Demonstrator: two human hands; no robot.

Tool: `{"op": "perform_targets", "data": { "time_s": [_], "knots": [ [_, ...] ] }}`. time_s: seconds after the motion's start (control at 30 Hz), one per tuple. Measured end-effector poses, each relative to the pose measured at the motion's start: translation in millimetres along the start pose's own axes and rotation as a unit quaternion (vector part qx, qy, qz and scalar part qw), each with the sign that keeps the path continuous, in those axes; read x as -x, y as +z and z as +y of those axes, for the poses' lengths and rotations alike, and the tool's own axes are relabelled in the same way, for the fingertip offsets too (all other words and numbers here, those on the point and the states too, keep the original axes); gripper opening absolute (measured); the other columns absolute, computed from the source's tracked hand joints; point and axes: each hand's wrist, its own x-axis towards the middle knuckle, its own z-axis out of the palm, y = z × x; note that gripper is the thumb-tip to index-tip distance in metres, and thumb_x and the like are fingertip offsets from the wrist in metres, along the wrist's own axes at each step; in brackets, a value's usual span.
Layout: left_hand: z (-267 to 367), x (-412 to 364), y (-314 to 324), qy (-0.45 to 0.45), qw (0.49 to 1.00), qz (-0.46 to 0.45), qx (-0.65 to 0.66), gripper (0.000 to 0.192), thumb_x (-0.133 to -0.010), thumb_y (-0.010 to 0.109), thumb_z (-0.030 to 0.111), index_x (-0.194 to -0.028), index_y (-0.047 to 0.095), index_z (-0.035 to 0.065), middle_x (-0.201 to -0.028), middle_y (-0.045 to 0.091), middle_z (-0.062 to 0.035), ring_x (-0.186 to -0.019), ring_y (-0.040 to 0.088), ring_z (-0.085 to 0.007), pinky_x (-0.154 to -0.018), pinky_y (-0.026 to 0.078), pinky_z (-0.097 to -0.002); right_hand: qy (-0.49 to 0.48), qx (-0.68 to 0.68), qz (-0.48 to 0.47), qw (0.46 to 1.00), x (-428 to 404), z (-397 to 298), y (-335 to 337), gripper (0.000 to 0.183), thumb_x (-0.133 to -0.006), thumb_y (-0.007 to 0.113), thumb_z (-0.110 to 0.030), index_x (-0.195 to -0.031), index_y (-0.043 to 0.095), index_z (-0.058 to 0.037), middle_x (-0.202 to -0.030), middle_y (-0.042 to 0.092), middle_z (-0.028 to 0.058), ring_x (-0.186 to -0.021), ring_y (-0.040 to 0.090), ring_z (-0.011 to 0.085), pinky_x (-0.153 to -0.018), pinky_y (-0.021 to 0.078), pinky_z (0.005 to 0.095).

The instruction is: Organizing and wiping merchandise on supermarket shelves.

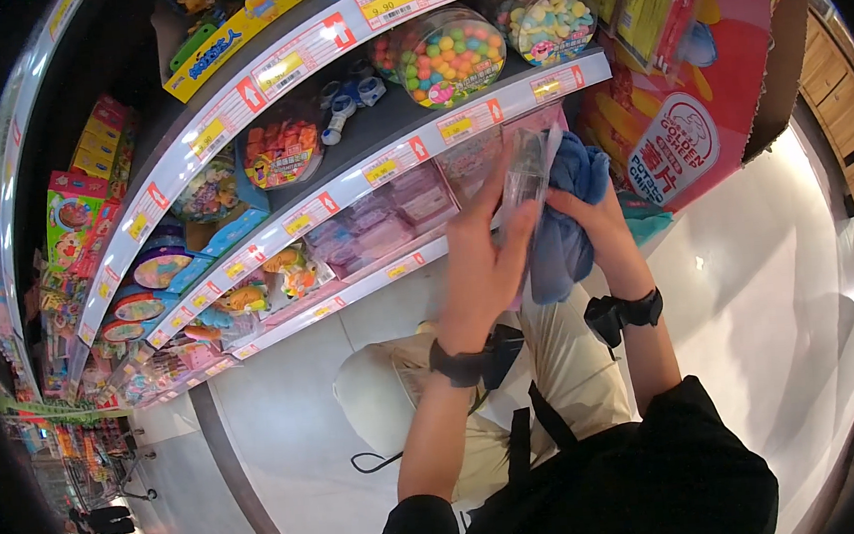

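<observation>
My left hand (482, 251) grips a clear plastic package (526, 172), fingers behind it and thumb along its near side. Its contents cannot be made out. Against the package's right side, my right hand (597, 227) holds a crumpled blue cloth (570, 218), its thumb lying over the fabric. Both hands are in front of the lower shelf's right end, above my bent knees. Just left of them, pink and purple packages (400, 212) fill a low shelf compartment.
Round tubs of colourful candy (452, 58) and a blue-and-white toy (349, 104) stand on the shelf above. A shelf edge with price tags (382, 169) runs beside my left hand. A red cardboard potato chip display (721, 86) stands at the right. Further left is a shopping cart (105, 473).
</observation>
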Motion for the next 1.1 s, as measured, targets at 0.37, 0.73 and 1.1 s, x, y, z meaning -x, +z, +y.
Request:
{"op": "perform_targets", "data": {
  "time_s": [0.37, 0.73, 1.1],
  "knots": [
    [6, 9, -23, 0.019, 0.983, 0.166, 0.078, 0.036, -0.081, 0.06, 0.017, -0.111, 0.049, -0.0002, -0.098, 0.057, -0.008, -0.085, 0.053, -0.0141, -0.077, 0.042, -0.0274, -0.13, 0.23, 0.041, 0.964, 51, 26, 4, 0.039, -0.066, 0.073, -0.012, -0.098, 0.056, 0.003, -0.092, 0.061, 0.0093, -0.086, 0.057, 0.0147, -0.077, 0.0454, 0.0293],
    [-9, 14, -19, -0.091, 0.986, 0.082, 0.117, 0.034, -0.09, 0.05, 0.023, -0.113, 0.046, -0.0014, -0.104, 0.05, -0.0049, -0.094, 0.045, -0.0112, -0.082, 0.036, -0.0242, -0.018, 0.159, -0.033, 0.987, 8, -52, 2, 0.042, -0.067, 0.073, -0.012, -0.102, 0.053, 0.0018, -0.092, 0.06, 0.0075, -0.082, 0.056, 0.0132, -0.073, 0.0459, 0.0272],
    [-15, 10, -29, -0.117, 0.968, 0.223, 0.014, 0.043, -0.092, 0.043, 0.027, -0.125, 0.037, -0.001, -0.116, 0.048, -0.0119, -0.104, 0.045, -0.0186, -0.091, 0.034, -0.0284, 0.079, 0.198, -0.045, 0.976, 46, -4, -1, 0.049, -0.061, 0.072, -0.008, -0.105, 0.052, 0.0012, -0.093, 0.059, 0.0072, -0.091, 0.055, 0.0162, -0.084, 0.0419, 0.0314]
  ]
}}
